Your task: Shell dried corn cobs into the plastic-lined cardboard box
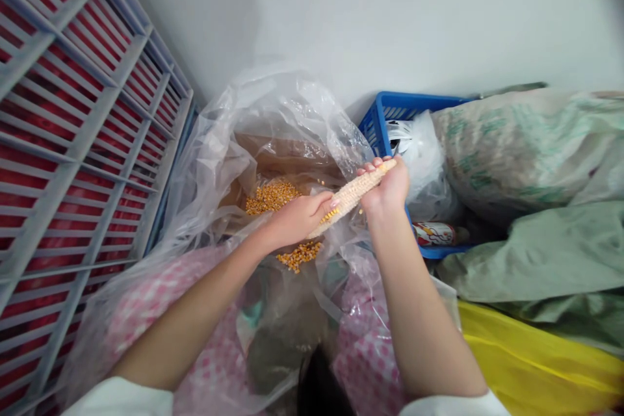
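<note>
A corn cob (351,194), mostly stripped pale with a short row of yellow kernels near its lower end, is held slantwise between my two hands. My left hand (305,214) is closed round the lower end, its thumb lying along the cob by those kernels. Around the upper end, my right hand (390,187) has its fingers wrapped from below. Under the cob, a clear plastic bag (205,162) lies wide at the mouth over a brown cardboard box (287,155). Loose corn kernels (273,196) are heaped inside, with a smaller patch of kernels (298,256) nearer me.
A grey slatted plastic crate (73,162) with something red behind it stands at the left. To the right is a blue basket (377,127) with white plastic bags (422,153) and a printed can (433,234). Beyond are a stuffed sack (531,143) and yellow material (531,357).
</note>
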Motion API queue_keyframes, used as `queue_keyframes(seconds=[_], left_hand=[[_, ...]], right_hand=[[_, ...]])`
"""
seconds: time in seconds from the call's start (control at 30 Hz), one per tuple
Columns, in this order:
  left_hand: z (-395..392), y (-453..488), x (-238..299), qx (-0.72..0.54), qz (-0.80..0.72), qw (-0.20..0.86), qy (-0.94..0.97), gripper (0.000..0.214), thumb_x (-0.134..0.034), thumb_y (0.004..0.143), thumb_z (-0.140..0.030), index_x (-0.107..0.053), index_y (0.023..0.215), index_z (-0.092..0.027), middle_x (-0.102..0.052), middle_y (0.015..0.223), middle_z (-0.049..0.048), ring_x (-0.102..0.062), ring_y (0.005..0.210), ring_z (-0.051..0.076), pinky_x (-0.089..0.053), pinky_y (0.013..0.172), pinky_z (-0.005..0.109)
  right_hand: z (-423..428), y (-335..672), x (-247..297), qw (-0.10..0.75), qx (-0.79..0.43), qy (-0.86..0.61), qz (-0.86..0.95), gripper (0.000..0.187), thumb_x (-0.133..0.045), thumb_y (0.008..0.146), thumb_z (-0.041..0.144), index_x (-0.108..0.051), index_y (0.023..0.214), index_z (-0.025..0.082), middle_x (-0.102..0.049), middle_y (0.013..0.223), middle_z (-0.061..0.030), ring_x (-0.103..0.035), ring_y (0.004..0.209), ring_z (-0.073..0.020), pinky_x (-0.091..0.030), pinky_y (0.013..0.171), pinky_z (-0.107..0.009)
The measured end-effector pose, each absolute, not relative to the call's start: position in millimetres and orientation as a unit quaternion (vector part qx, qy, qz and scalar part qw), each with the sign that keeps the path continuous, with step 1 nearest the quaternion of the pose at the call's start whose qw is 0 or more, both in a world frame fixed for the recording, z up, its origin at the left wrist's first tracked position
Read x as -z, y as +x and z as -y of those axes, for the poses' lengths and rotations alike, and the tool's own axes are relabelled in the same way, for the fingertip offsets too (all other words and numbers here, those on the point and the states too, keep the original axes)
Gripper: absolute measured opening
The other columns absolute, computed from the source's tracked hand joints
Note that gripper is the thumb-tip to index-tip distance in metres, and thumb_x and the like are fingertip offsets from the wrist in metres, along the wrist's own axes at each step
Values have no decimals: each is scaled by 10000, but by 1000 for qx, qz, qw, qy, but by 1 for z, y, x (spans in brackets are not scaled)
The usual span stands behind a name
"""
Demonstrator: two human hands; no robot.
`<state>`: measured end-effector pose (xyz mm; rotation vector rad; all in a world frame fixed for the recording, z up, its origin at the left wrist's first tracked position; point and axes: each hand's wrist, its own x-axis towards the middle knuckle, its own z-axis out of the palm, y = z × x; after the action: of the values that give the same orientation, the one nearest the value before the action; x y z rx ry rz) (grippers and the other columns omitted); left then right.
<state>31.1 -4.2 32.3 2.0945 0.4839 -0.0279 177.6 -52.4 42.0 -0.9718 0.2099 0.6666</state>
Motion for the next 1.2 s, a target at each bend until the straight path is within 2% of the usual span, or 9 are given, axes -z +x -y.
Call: queue_keyframes(seconds=[0.3, 0.5, 0.57, 0.67, 0.73, 0.83, 0.9, 1.07, 1.2], left_hand=[[11, 32, -24, -14, -254, 447, 857, 520, -179, 877, -485, -587, 824, -168, -594, 704, 21, -530, 661, 148, -360, 624, 257], [5, 38, -16, -68, -337, 495, 798, 504, -249, 863, -476, -623, 886, -139, -661, 918, 72, -571, 875, 194, -386, 806, 290], [1, 38, -17, -64, -356, 526, 770, 547, -223, 860, -502, -629, 911, -138, -657, 969, 76, -565, 926, 201, -381, 842, 292], [-7, 33, -24, -39, -327, 567, 755, 604, -181, 850, -551, -621, 985, -160, -634, 1052, 67, -544, 982, 198, -371, 868, 283], [-12, 28, -30, -1, -271, 566, 779, 569, -257, 823, -581, -597, 1046, -183, -621, 1078, 56, -539, 975, 194, -375, 844, 265], [-15, 24, -39, 73, -207, 539, 813, 533, -358, 778, -601, -597, 1011, -185, -639, 955, 33, -557, 825, 172, -387, 706, 230], [-13, 24, -42, 80, -195, 523, 826, 524, -332, 791, -594, -607, 911, -165, -629, 831, 18, -538, 715, 148, -365, 633, 222], [0, 29, -40, 32, -217, 534, 816, 544, -240, 825, -583, -568, 763, -153, -546, 659, -8, -486, 621, 132, -331, 589, 234], [5, 33, -30, 13, -303, 522, 797, 582, -202, 819, -604, -513, 626, -151, -502, 580, 1, -467, 589, 137, -325, 571, 251]], right_hand=[[52, 177, -43, 826, -324, -435, -153, 260, -227, 878, 277, -256, 631, 203, -305, 409, 102, -313, 310, -46, -289, 365, -163], [51, 175, -42, 832, -324, -426, -143, 253, -238, 880, 285, -260, 640, 204, -296, 416, 107, -298, 306, -42, -285, 367, -164], [50, 176, -42, 839, -323, -414, -144, 255, -235, 881, 288, -260, 642, 204, -304, 419, 107, -302, 307, -41, -287, 370, -164], [50, 179, -43, 848, -323, -397, -139, 253, -227, 881, 285, -264, 644, 203, -308, 425, 107, -310, 310, -39, -296, 381, -167], [52, 181, -44, 849, -329, -391, -135, 257, -225, 883, 279, -260, 640, 202, -306, 429, 107, -311, 312, -36, -302, 388, -165], [56, 186, -47, 850, -332, -384, -137, 261, -228, 881, 262, -260, 630, 197, -304, 433, 106, -302, 311, -31, -299, 386, -161], [59, 189, -48, 850, -335, -380, -144, 265, -222, 880, 243, -260, 623, 194, -306, 433, 104, -298, 309, -28, -294, 382, -160], [63, 191, -50, 850, -331, -381, -155, 280, -206, 879, 243, -250, 607, 193, -298, 420, 98, -283, 310, -27, -274, 375, -158], [62, 187, -52, 853, -323, -382, -149, 268, -233, 866, 246, -269, 605, 194, -304, 412, 95, -292, 311, -28, -274, 380, -156]])
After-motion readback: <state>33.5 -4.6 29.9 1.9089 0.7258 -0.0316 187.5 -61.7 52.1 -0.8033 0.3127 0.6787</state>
